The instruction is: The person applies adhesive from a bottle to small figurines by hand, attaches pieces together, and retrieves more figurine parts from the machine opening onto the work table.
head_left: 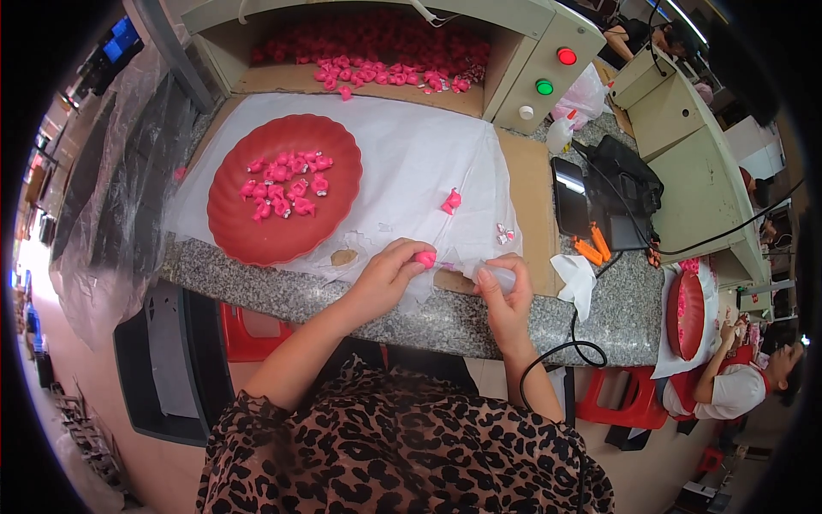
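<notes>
My left hand (387, 279) pinches a small pink figure (425, 258) between thumb and fingertips, just above the near edge of the white sheet (402, 163). Close by on the right, my right hand (509, 307) is closed round a translucent whitish squeeze bottle (498, 276). Its narrow end points left towards the figure; whether they touch I cannot tell. Another pink figure (451, 201) lies on the sheet beyond my hands. Small silvery pieces (504, 233) rest to its right. On the left, a red scalloped plate (332, 224) holds several pink figures with silvery bits.
At the back, a machine opening holds a heap of pink figures (368, 73). Orange-handled tool (589, 250), crumpled white tissue (575, 283), black phone (569, 197) and black bag (621, 176) lie to the right. A black cable (548, 353) loops near my right forearm. Another person sits far right.
</notes>
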`<action>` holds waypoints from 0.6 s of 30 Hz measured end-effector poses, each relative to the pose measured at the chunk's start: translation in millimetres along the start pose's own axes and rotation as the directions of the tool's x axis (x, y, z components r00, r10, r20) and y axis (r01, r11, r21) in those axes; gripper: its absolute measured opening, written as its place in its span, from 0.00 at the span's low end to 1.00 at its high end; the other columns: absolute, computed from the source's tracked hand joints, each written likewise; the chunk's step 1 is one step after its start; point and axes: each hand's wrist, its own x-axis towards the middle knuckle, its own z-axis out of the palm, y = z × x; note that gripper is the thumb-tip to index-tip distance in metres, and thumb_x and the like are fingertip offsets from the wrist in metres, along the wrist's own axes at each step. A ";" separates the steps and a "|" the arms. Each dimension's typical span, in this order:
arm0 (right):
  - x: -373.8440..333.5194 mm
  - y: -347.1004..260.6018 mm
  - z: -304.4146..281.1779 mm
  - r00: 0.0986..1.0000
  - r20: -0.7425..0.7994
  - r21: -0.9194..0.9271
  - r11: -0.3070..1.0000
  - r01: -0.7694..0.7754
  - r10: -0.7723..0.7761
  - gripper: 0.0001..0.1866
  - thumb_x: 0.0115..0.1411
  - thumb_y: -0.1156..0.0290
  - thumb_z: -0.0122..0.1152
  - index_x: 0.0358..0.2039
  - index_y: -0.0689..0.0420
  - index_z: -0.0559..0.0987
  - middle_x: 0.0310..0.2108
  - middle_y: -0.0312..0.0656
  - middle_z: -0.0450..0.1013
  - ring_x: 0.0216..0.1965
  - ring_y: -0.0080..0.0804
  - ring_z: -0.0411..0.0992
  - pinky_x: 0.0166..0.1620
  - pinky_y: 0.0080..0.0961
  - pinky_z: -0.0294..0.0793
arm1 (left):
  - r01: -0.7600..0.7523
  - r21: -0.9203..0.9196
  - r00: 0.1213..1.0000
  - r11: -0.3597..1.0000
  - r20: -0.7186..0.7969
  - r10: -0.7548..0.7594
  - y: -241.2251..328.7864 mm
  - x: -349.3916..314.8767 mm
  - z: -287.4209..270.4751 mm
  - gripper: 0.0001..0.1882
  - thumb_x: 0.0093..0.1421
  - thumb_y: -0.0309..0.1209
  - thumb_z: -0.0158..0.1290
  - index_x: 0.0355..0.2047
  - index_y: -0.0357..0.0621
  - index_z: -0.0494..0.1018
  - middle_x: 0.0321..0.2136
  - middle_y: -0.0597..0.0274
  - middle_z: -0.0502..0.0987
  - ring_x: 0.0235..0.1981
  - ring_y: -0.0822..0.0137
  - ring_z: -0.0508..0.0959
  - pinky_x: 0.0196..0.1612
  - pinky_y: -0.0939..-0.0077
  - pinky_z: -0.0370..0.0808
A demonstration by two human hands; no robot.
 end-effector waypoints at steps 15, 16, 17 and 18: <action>3.0 -9.5 -39.3 0.925 -0.010 0.454 0.826 -0.334 0.379 0.15 0.48 0.78 0.58 0.37 0.62 0.68 0.30 0.40 0.70 0.31 0.26 0.69 0.33 0.17 0.68 | 0.114 -0.399 0.985 0.910 -0.073 -0.155 -5.3 -1.6 7.5 0.11 0.50 0.23 0.53 0.32 0.38 0.62 0.28 0.63 0.68 0.29 0.76 0.70 0.28 0.85 0.70; 4.3 -7.0 -49.9 0.956 -0.035 0.282 0.921 -0.270 0.291 0.17 0.47 0.78 0.59 0.38 0.62 0.68 0.31 0.41 0.71 0.32 0.25 0.70 0.34 0.17 0.68 | 0.182 -0.515 0.978 0.837 0.004 -0.210 -2.9 0.1 5.9 0.11 0.50 0.22 0.52 0.32 0.39 0.62 0.28 0.63 0.68 0.29 0.76 0.70 0.27 0.85 0.69; 8.2 -10.9 -58.0 0.957 -0.039 0.280 0.923 -0.264 0.286 0.17 0.47 0.78 0.59 0.38 0.62 0.68 0.31 0.41 0.71 0.32 0.25 0.70 0.34 0.17 0.68 | 0.253 -0.615 0.963 0.747 0.086 -0.256 -1.5 1.0 5.4 0.11 0.50 0.22 0.52 0.31 0.39 0.61 0.28 0.62 0.68 0.28 0.76 0.69 0.26 0.85 0.69; 15.6 -15.9 -63.5 0.955 -0.047 0.216 0.936 -0.277 0.294 0.17 0.47 0.76 0.59 0.38 0.62 0.68 0.31 0.41 0.71 0.33 0.25 0.70 0.35 0.17 0.67 | 0.250 -0.616 0.964 0.747 0.083 -0.254 -1.9 1.2 5.4 0.11 0.50 0.22 0.52 0.31 0.39 0.61 0.28 0.62 0.68 0.28 0.76 0.69 0.26 0.85 0.69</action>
